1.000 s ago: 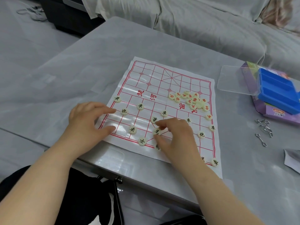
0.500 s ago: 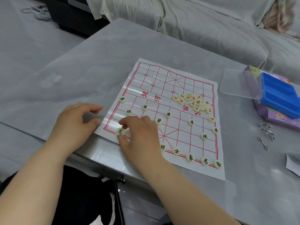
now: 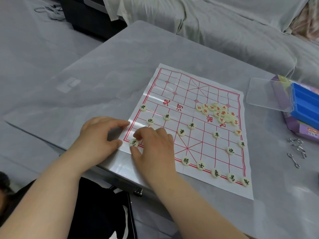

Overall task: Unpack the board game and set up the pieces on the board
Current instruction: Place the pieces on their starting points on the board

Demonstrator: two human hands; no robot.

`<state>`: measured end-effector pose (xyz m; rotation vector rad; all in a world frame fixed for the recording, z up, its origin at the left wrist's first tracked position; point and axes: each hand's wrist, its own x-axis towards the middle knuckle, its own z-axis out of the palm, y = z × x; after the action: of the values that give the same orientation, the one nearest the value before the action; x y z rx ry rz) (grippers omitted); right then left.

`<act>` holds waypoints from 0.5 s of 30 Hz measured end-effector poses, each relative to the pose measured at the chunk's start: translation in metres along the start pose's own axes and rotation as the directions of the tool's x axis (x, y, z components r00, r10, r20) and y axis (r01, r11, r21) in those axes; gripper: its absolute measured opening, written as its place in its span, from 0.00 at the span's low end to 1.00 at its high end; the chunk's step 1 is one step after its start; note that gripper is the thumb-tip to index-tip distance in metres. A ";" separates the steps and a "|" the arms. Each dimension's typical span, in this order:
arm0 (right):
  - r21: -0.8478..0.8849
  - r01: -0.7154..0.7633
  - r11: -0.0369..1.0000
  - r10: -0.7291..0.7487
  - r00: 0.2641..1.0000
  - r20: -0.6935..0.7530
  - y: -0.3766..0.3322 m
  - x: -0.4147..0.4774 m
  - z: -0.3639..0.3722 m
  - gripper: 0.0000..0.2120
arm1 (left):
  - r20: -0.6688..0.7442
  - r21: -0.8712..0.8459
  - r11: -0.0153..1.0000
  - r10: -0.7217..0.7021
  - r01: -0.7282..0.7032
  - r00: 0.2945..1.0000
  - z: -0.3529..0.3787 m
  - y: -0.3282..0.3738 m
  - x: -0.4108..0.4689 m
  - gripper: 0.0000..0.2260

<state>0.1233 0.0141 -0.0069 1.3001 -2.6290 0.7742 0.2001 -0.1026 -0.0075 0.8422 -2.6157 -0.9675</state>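
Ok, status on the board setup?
Left hand resting on board near-left edge. Right hand pinching black horse piece at near-left corner. Red pieces heaped mid-board, not yet placed.

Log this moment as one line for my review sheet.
right hand: pinches black horse piece at board near-left corner | left hand: rests on board edge | red pieces: heaped, unplaced

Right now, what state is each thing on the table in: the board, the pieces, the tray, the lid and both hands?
Board, unfolded and lying flat.
Black pieces, spread out on the grid.
Red pieces, heaped in one pile.
Horse piece, pinched near the board's left corner.
Right hand, pinching the horse piece.
Left hand, fingertips resting on the board's left edge.
Blue tray, uncovered.
Clear lid, off the blue tray.
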 end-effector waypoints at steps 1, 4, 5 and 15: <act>-0.013 0.001 1.000 -0.001 1.000 -0.027 0.003 -0.002 0.003 0.09 | -0.004 0.016 1.000 -0.006 0.006 1.000 0.001 0.000 0.001 0.22; -0.012 0.004 1.000 -0.004 1.000 0.006 0.007 -0.003 -0.003 0.08 | -0.014 0.026 0.999 -0.019 0.020 1.000 0.002 0.001 0.002 0.22; 0.004 0.014 1.000 -0.014 0.999 0.046 0.006 -0.002 -0.007 0.09 | -0.017 0.028 0.999 -0.018 0.018 1.000 0.002 0.001 0.002 0.22; -0.046 -0.168 0.985 0.174 0.961 0.216 0.065 0.005 -0.054 0.12 | -0.013 0.020 0.999 0.047 -0.047 0.999 0.006 0.013 0.001 0.25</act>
<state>0.0635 0.0696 0.0159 1.2285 -2.9477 0.6455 0.1915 -0.0922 -0.0033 0.7856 -2.6256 -0.9219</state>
